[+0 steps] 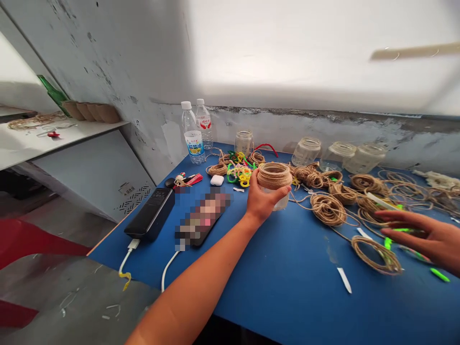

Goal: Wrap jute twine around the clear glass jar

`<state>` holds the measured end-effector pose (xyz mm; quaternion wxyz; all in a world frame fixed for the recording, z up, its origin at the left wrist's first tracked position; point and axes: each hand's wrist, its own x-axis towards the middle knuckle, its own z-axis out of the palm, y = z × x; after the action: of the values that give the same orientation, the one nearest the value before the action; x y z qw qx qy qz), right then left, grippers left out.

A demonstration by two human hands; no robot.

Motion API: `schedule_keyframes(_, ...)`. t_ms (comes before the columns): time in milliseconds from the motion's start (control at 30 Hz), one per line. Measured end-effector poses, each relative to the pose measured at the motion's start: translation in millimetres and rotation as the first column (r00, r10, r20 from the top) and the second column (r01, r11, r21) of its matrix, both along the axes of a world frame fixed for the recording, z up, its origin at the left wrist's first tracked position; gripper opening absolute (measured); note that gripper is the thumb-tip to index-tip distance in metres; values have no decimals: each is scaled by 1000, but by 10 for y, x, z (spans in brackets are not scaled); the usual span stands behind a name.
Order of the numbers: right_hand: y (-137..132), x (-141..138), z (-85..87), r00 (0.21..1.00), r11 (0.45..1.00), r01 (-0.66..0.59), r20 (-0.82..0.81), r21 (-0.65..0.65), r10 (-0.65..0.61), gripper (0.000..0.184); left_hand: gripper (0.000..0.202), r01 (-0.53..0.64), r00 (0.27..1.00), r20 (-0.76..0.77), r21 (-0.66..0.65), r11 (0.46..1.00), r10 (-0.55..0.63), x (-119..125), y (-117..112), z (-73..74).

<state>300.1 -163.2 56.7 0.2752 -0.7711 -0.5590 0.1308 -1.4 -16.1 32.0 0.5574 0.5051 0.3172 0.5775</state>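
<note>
My left hand [264,199] is wrapped round a glass jar [275,179] whose neck and upper part are wound with brown jute twine. The jar is upright, its lower part bare and partly hidden by my fingers. A strand of twine runs from beside it toward a coil of jute twine [327,209] on the right. At the right edge, my right hand [427,235] has its fingers stretched out and apart, with nothing visibly held. Below and behind those fingers lie bright green pieces [388,242] and a loose loop of twine [375,254].
Several bare glass jars [306,152] stand along the wall. Two plastic bottles [194,139] are at the back left. Colourful pipe cleaners [240,173], a white earbud case [216,180], a phone [208,230] and a black power bank [151,213] with white cables lie on the blue table [280,287].
</note>
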Motion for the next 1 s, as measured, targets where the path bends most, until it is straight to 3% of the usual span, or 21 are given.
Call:
schedule_keyframes(67, 74, -293, 126, 998, 998, 14, -66, -59, -18, 54, 90, -13, 999, -46, 27, 1000, 14, 1, -6, -28)
schedule_keyframes(167, 265, -834, 187, 985, 993, -89, -143, 78, 100, 55, 92, -6, 996, -92, 44, 999, 10, 4, -10, -71)
schedule_keyframes(233, 435, -1134, 126, 968, 977, -158, -172, 142, 181, 57, 92, 8, 995, -102, 36, 999, -4, 3, -6, -88)
schedule_keyframes(333, 703, -1389, -50, 956, 965, -150, -216, 214, 197, 55, 93, 28, 994, -109, 42, 999, -23, -3, 12, -102)
schedule_keyframes(400, 848, -1459, -161, 927, 960, -117, -318, 253, 197, 50, 93, 59, 992, -114, 63, 996, -51, -5, 31, -118)
schedule_keyframes(500, 956, -1521, -256, 817, 944, -121, -509, 305, 269, 48, 95, 86, 990, -116, 88, 992, -75, -4, 59, -153)
schedule_keyframes(600, 935, -1579, -281, 800, 965, -64, -565, 255, 202, 52, 96, 82, 990, -126, 98, 992, -70, -2, 77, -179)
schedule_keyframes(833, 800, -1621, -397, 848, 956, -100, -479, 275, 227, 47, 93, 104, 983, -162, 110, 988, -85, -16, 64, -168)
schedule_keyframes(1000, 762, -1609, -456, 963, 938, -115, -195, 326, 185, 41, 89, 151, 977, -174, 180, 972, -120, -8, 69, -210)
